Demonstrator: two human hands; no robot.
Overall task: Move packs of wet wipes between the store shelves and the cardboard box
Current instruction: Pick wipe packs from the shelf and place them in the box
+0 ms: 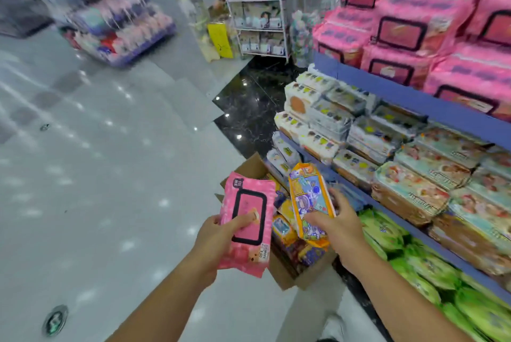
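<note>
Closest, my left hand (218, 233) and right hand (341, 227) reach out. Blue store shelves (401, 95) stand right, an open brown cardboard box (279, 272) at their foot. Left fingers clasp a pink plastic wipes pack (246, 220), right fingers an orange cartoon-printed pack (309, 198), by the box.

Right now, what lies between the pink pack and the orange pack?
Only a narrow gap parts the pink pack and orange pack; through it the head view shows the cardboard box below.
</note>
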